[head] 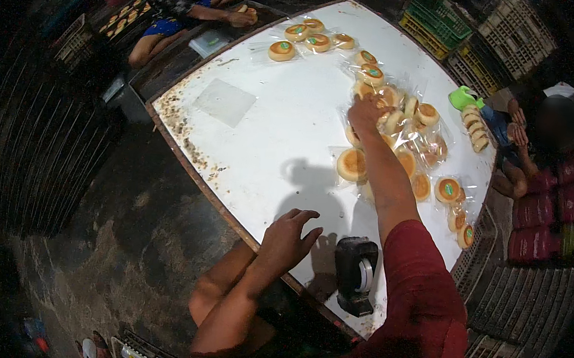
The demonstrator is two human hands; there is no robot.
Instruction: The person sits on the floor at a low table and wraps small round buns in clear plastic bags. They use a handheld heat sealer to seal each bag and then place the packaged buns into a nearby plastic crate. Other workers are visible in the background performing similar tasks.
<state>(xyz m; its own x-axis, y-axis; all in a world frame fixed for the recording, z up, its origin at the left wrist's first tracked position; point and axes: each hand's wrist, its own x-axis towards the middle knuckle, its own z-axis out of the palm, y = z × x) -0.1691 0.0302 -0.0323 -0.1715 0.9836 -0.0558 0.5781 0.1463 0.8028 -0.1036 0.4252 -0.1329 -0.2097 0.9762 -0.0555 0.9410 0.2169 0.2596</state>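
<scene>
My right hand (366,113) reaches across the white tabletop (281,123) into a heap of round, flat buns in clear plastic bags; its fingertips lie on a bagged bun (364,89), and whether they grip it is hidden. My left hand (293,234) hovers over the near edge with fingers apart and nothing in it. A black tape dispenser (355,276) with a white roll stands between my forearms. A larger bagged bun (352,164) lies left of my right forearm. Several bagged buns with green labels, such as one at the far side (282,51), are spread around.
A translucent sheet (226,102) lies on the table's left part. Row-packed buns (475,128) and a bright green item (465,97) are at the right edge, near a seated person. Another person's hand (242,17) holds a bun beyond the far left edge. Plastic crates (517,33) stand behind.
</scene>
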